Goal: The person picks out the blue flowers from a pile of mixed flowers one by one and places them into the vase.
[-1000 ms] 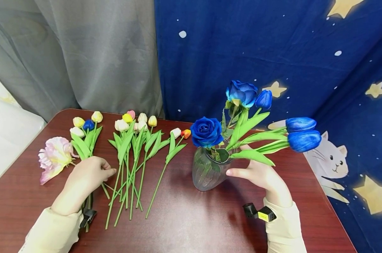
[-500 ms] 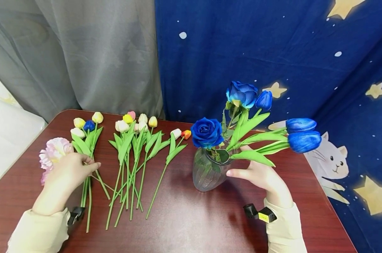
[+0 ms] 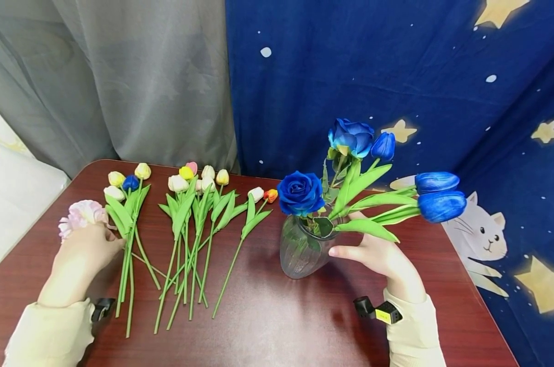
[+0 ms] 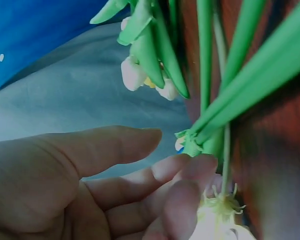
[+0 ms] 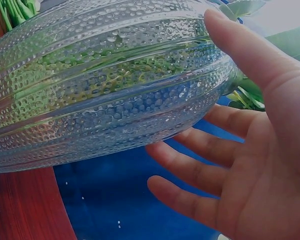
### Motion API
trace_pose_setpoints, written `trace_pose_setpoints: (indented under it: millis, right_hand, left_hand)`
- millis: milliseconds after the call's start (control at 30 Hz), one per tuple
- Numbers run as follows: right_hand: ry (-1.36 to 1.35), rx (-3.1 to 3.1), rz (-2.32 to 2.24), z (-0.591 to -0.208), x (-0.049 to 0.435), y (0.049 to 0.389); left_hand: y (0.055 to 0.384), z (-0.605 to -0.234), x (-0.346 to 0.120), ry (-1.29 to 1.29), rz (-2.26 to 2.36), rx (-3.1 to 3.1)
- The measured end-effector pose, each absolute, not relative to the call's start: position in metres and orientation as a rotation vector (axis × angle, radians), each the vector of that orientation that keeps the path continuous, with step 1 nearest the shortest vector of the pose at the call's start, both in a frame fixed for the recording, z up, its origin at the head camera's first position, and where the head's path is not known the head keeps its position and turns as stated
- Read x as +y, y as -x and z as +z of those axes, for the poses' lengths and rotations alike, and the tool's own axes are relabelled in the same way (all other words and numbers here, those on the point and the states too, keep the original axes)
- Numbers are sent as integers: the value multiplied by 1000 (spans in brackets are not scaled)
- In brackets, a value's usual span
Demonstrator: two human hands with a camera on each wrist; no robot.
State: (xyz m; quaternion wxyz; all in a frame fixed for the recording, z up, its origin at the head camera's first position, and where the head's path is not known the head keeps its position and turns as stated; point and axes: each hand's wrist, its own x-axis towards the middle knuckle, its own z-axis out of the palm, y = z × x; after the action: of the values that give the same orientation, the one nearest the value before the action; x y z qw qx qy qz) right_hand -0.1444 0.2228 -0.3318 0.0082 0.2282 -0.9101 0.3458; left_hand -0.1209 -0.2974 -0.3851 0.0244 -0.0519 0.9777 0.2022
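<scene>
At the table's left, my left hand (image 3: 81, 257) reaches over a pale pink-and-yellow flower (image 3: 81, 213) and covers part of it. In the left wrist view my thumb stands apart from the fingers, which are by the flower's base and thin stem. Beside it lies a bunch of tulips (image 3: 126, 219) with yellow, white and blue heads. My right hand (image 3: 384, 257) holds a clear ribbed glass vase (image 3: 302, 257), thumb on the near side, fingers behind. In the vase are blue roses (image 3: 300, 192) and blue tulips (image 3: 441, 205).
More tulips (image 3: 185, 219) in white, yellow and pink lie across the middle left of the brown table (image 3: 277, 326). Nearer the vase lie a white tulip (image 3: 255, 193) and an orange one (image 3: 271, 195). Behind the table hang a grey curtain (image 3: 167, 92) and a blue starry curtain (image 3: 304, 76).
My left hand has moved left, from over the tulip stems to the pale pink flower, whose head is turned differently. The right hand and vase stay in place.
</scene>
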Motion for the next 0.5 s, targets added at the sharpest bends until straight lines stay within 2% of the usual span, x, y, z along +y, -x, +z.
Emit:
trace_pose_setpoints:
  millis: [200,500]
  right_hand:
    - [-719,-2825,1080,-331,223,144]
    - [-714,-2830,1080,-330,223,144]
  left_hand:
    - [124,-390,-302,177,642,2869]
    - [129,-396,-302,73,644,2786]
